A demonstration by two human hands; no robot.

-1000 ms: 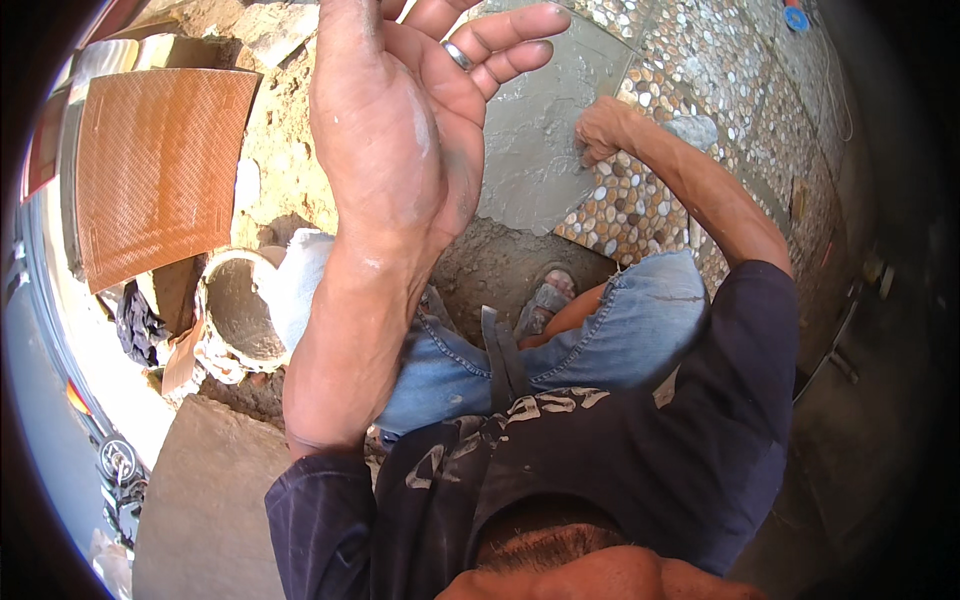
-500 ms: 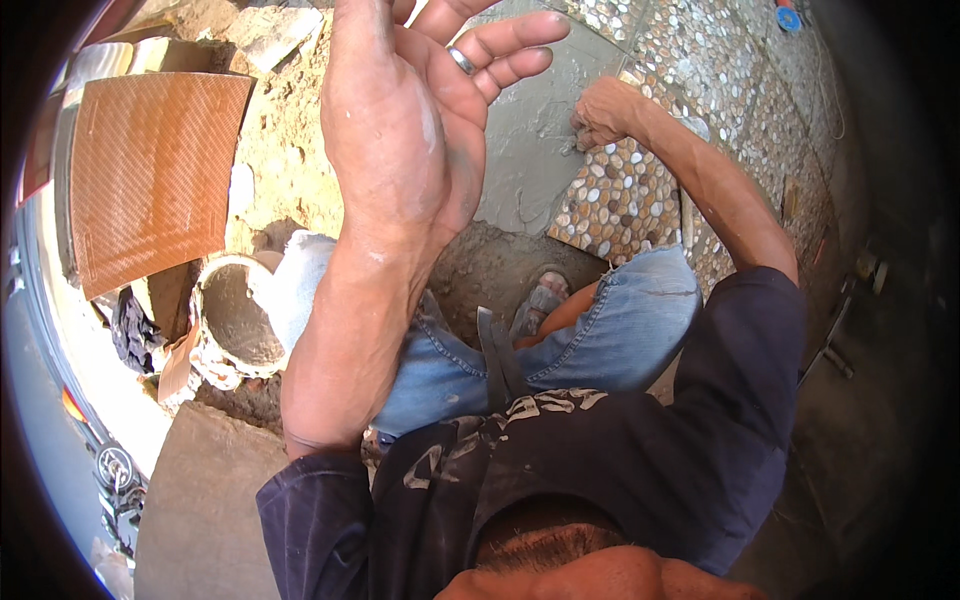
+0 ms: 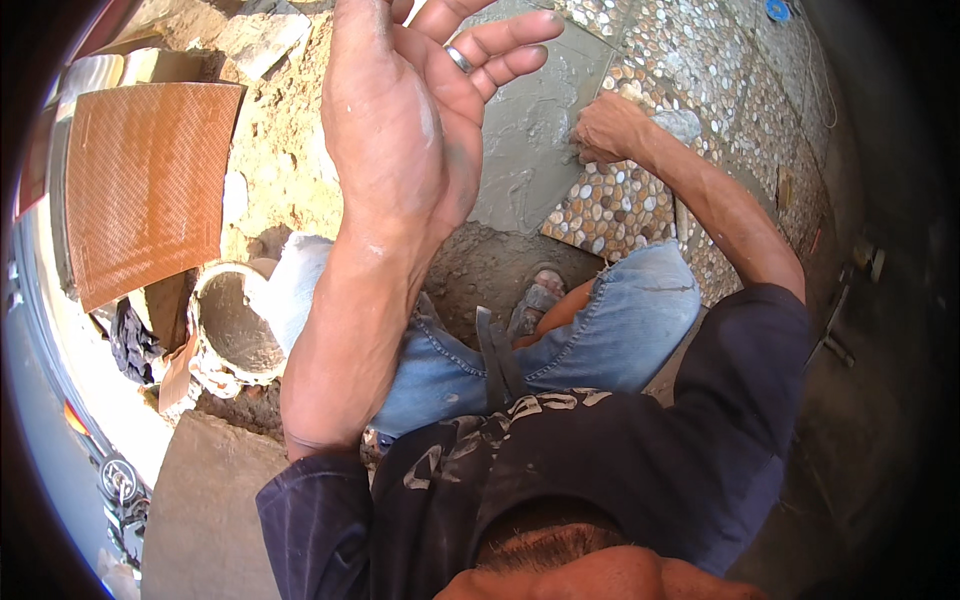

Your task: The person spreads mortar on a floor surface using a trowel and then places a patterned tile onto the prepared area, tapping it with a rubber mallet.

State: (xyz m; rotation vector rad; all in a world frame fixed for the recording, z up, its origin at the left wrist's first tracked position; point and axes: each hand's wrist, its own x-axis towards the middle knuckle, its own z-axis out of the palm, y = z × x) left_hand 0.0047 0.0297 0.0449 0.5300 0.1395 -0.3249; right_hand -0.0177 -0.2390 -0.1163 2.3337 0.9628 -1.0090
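Note:
My left hand [image 3: 405,130] is raised close to the view, palm up, fingers spread and holding nothing. A metal ring sits on one of its fingers. Beyond it lies a grey bed of wet mortar [image 3: 525,130] with an uneven, trowelled surface. My right hand [image 3: 610,128] is lowered at the seam between this mortar and a pebble-faced tile [image 3: 610,205]. Its fingers are curled closed, and whatever they may grip is hidden under the knuckles.
A bucket [image 3: 238,320] with mortar-coated walls stands by my left knee. Behind it, an orange-brown ridged tile [image 3: 150,185] leans on a stack. Pebble paving [image 3: 700,60] stretches to the far right. A brown slab [image 3: 205,500] lies at the near left, and a blue round object [image 3: 777,10] far right.
My right hand has come slightly nearer along the mortar's edge, still curled. My left hand keeps its raised, spread pose. The whole view has shifted a little.

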